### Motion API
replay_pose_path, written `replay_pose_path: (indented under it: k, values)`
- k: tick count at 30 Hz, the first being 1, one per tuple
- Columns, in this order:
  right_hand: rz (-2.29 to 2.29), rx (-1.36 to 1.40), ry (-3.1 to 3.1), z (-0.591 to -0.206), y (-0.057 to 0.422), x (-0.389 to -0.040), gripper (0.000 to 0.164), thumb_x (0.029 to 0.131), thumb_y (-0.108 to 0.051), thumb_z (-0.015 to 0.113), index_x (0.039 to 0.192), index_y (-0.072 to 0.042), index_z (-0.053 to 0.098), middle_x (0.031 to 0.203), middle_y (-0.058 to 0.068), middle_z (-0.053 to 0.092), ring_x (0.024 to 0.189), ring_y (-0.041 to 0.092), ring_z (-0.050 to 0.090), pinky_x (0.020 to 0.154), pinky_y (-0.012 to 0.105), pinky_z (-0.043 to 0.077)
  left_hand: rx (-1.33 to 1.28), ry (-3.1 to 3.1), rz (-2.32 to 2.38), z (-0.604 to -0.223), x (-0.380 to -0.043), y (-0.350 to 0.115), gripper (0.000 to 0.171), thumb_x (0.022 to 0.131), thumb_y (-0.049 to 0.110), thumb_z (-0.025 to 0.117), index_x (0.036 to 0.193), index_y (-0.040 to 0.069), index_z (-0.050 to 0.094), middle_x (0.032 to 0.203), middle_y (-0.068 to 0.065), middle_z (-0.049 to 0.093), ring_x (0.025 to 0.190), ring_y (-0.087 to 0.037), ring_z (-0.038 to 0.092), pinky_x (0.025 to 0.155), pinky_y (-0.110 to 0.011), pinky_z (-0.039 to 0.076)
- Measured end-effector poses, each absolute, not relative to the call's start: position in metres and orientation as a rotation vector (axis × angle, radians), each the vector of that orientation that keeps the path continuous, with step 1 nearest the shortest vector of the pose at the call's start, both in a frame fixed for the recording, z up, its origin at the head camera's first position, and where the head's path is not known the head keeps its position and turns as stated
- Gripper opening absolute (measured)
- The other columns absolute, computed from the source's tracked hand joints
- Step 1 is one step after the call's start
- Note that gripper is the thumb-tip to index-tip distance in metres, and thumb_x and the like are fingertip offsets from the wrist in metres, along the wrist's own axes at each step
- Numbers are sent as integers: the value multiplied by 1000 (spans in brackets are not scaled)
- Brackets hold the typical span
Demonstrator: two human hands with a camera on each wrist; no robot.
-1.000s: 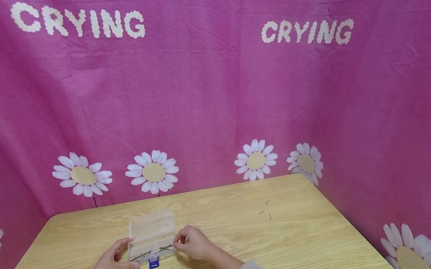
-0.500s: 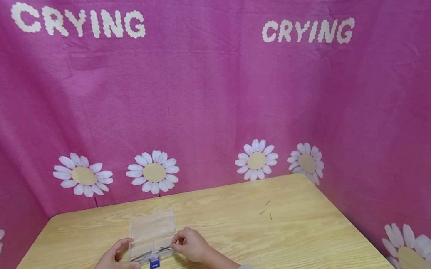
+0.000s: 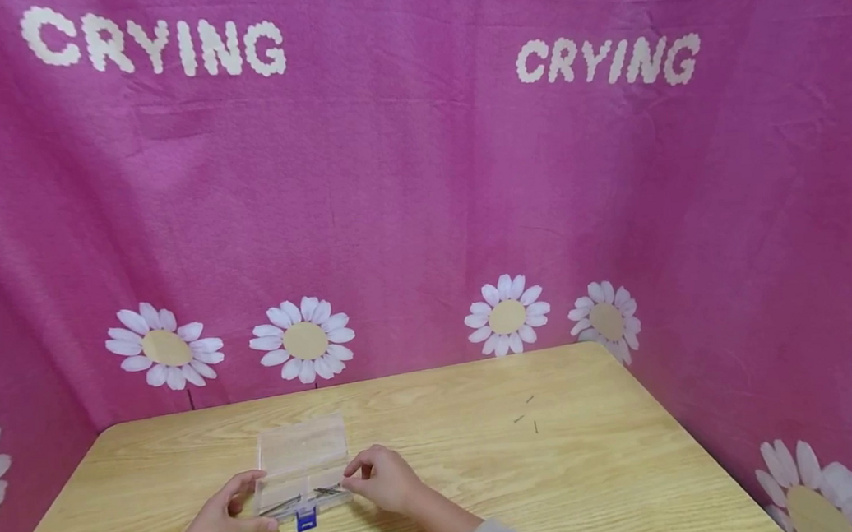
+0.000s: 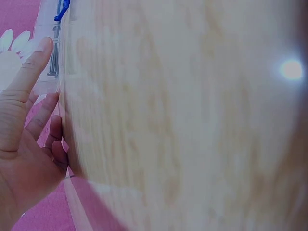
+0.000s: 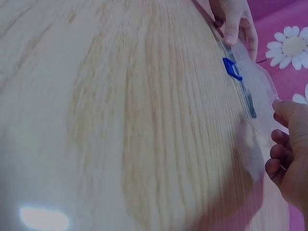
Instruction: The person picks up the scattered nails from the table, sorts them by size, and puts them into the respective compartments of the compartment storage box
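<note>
A clear plastic box [image 3: 303, 446] lies on the table, its lid folded back and a blue latch [image 3: 306, 519] hanging at the front. Slim dark nails [image 3: 282, 505] fill part of its left compartment; more nails [image 3: 328, 490] lie in the right one. My left hand [image 3: 217, 518] holds the box at its left side, thumb at the front corner and fingers behind. At the right end, my right hand [image 3: 387, 480] hovers with bent fingers, thumb and index tips slightly parted by the rim. Nothing shows between them. The right wrist view also shows the box's latch [image 5: 232, 69].
Several centimetres off to the right, 3 loose nails [image 3: 535, 426] lie on the wooden table [image 3: 466, 411]. A pink curtain [image 3: 408, 218] with daisies and lettering surrounds the table's back and sides.
My right hand dipped toward the right compartment, then drew back slightly up and right. The nails there now lie closer together. My left hand and the box have hardly moved.
</note>
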State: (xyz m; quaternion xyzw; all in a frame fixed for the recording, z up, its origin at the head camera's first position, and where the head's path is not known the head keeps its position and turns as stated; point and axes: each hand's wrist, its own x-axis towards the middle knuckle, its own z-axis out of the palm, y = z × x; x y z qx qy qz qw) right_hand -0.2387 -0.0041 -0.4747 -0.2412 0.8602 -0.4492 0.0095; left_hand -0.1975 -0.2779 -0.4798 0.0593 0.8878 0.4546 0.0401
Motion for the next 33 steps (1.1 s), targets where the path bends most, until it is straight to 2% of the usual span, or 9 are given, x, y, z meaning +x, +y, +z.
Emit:
replay_pose_path:
  k: [6,12,22,33]
  values:
    - [-1386,-751,2725,-474,13,-247,14,82,-21,70,88,-8,71,70,-6,50,64,0,41,59,16,37,168,2729,1368,-479,-198,-278,76,72,20,81,134,3,40,131,-28,49,115,-34,50,93,-44,41]
    - [-1364,-762,2769,-474,37,-255,13,83,-19,69,88,-7,71,71,-3,54,68,1,43,60,17,38,164,2701,1393,-478,-196,-278,76,72,18,80,134,2,39,134,-29,47,109,-28,53,87,-33,43]
    - [-1345,-721,2819,-477,82,-268,18,84,-19,68,92,-4,70,74,1,56,66,5,44,55,20,40,219,2671,1444,-480,-198,-280,76,73,17,80,134,1,39,131,-30,49,98,-18,56,79,-22,44]
    - [-1305,-567,2934,-482,134,-279,19,83,-21,68,93,-5,69,76,2,58,67,8,47,59,22,41,161,2700,1373,-479,-199,-280,76,73,20,80,134,3,40,133,-29,47,109,-27,52,86,-34,43]
